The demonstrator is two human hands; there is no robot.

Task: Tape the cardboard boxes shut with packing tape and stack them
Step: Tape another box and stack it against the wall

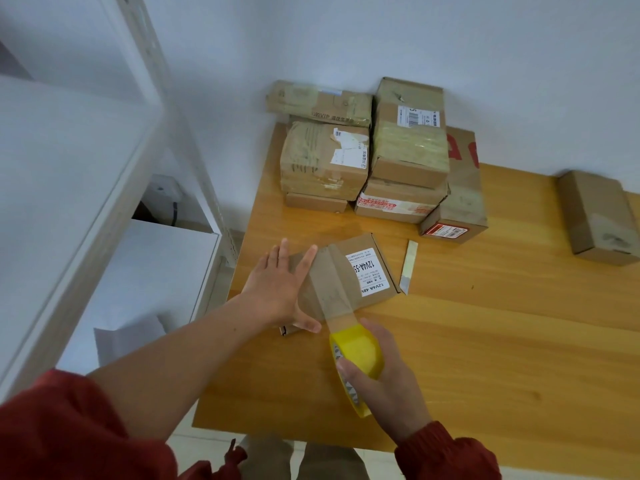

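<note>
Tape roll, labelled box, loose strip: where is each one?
tape roll point(359, 353): head view, yellow outer face.
labelled box point(369, 273): head view, white label.
loose strip point(408, 266): head view, its middle.

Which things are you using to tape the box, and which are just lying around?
For the job: the flat box, pressed by the left hand; the yellow tape roll, held in the right hand; the stacked boxes; probably the lone box at the right.
Just lying about: the pale strip beside the flat box; the white shelf.
</note>
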